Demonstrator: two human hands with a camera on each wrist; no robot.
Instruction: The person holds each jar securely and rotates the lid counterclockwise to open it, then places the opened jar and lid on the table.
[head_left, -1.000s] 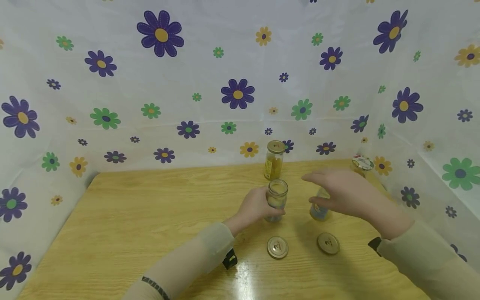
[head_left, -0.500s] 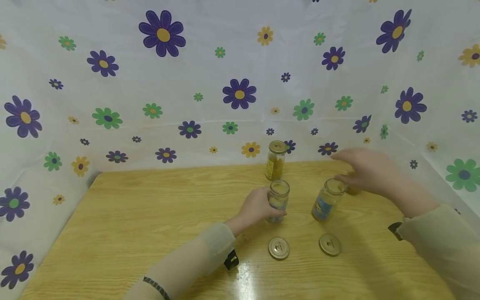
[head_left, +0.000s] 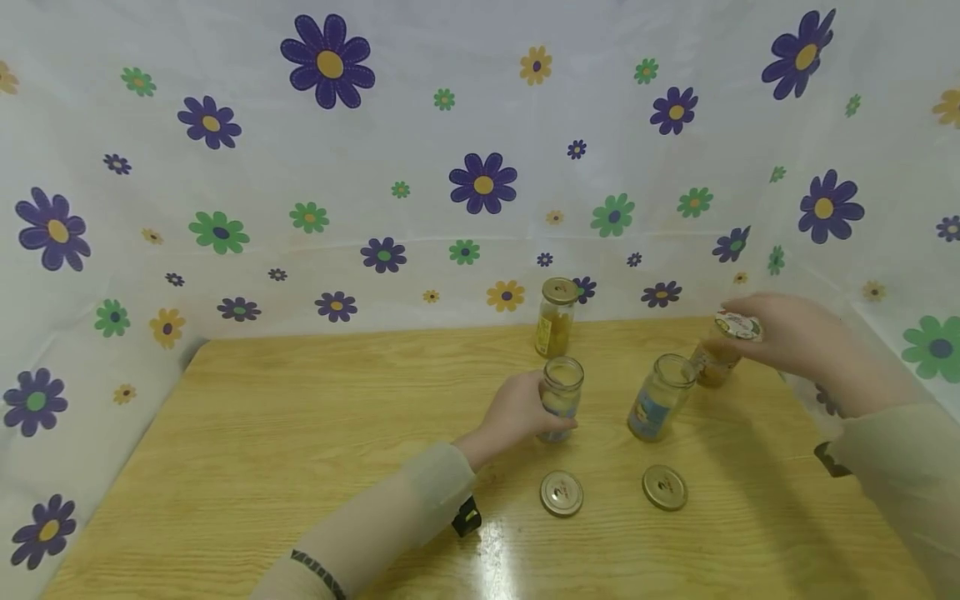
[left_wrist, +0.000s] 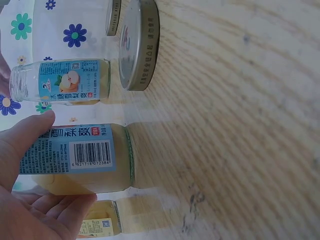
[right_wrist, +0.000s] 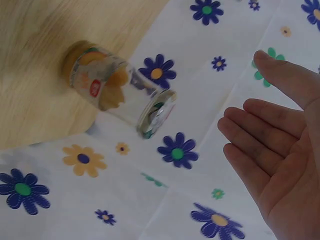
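My left hand (head_left: 517,408) grips an open-topped glass jar (head_left: 563,392) with a blue label, upright on the table. The left wrist view shows thumb and fingers on either side of this jar (left_wrist: 90,157). To its right stands a second open jar (head_left: 660,400) with a blue pear label. Two gold lids (head_left: 561,493) (head_left: 664,487) lie flat in front of the jars. My right hand (head_left: 802,342) is at a jar with a patterned white lid (head_left: 716,358). In the right wrist view its fingers (right_wrist: 257,135) are extended, apart from that jar (right_wrist: 112,87).
A gold-lidded jar (head_left: 556,321) with yellow contents stands behind the left-hand jar. The wooden table (head_left: 300,433) meets a flower-printed white cloth (head_left: 405,167) at its back and sides. A black device (head_left: 467,518) sits by the left cuff.
My right hand has moved right, from above the second open jar to the white-lidded jar, uncovering the open one. My left hand stays on its jar. The head view has shifted slightly.
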